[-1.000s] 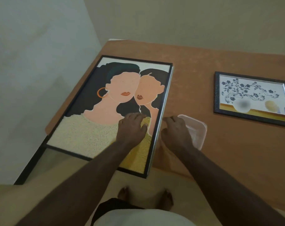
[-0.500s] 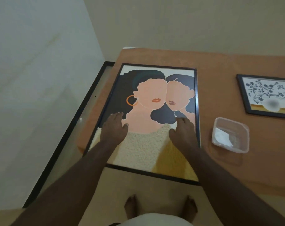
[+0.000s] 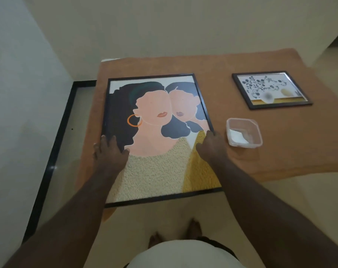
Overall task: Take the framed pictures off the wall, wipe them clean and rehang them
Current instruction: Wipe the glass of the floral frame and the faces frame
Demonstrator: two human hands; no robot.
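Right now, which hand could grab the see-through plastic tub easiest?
The right hand, probably. It rests on the big black-framed portrait's right edge, beside the clear plastic tub.

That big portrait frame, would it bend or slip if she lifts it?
The portrait frame probably stays stiff: its thin black edges look straight. It overhangs the table, so it might tip. Left hand and right hand sit at opposite edges, suggesting awkward breadth.

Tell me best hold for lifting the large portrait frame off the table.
Probably the two long side rails of the large portrait frame, one hand from each side, where the left hand and right hand sit. It lies flat, wide, with its near edge overhanging the table.
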